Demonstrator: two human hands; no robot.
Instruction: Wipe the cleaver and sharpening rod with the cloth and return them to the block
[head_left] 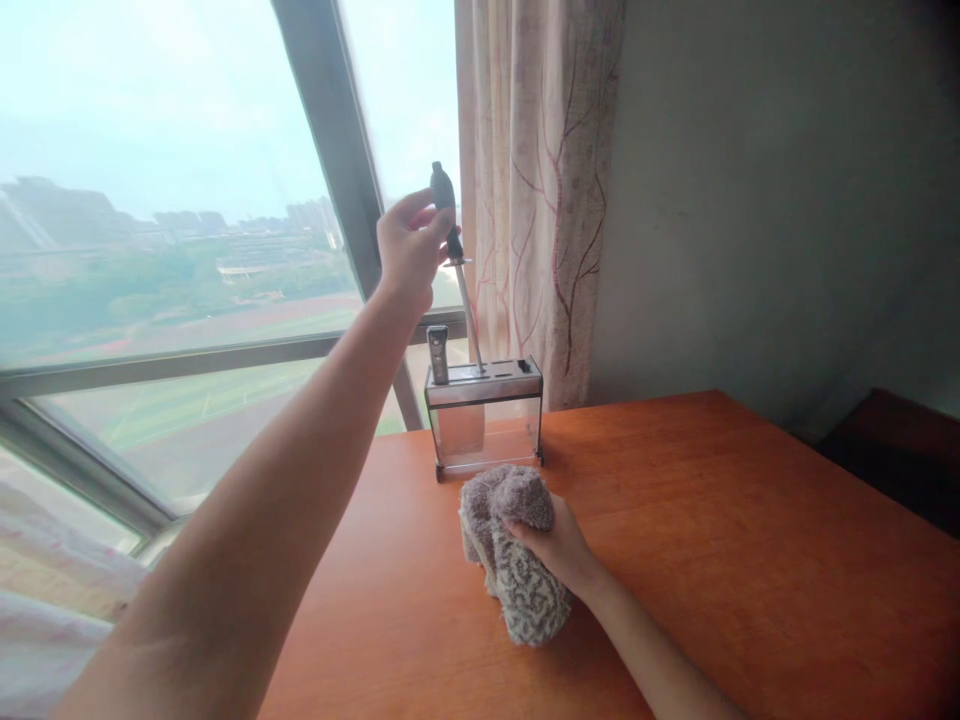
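My left hand [412, 240] is closed on the black handle of a sharpening steel [466, 300], raised above the knife block. The steel's thin metal rod slants down, its lower end at a slot in the top of the clear-sided knife block [517, 372]. A cleaver with a grey handle [438, 356] stands in the block's left slot, its broad blade faintly visible through the clear front. Nearer to me, my right hand [559, 548] grips a bunched grey patterned cloth [517, 560], which hangs just in front of the block, over the table.
The block stands near the back edge of a reddish-brown wooden table [712, 520]. A large window [180, 200] with slanted frames is on the left. Behind the block hangs a patterned curtain [547, 200], next to a grey wall [750, 200].
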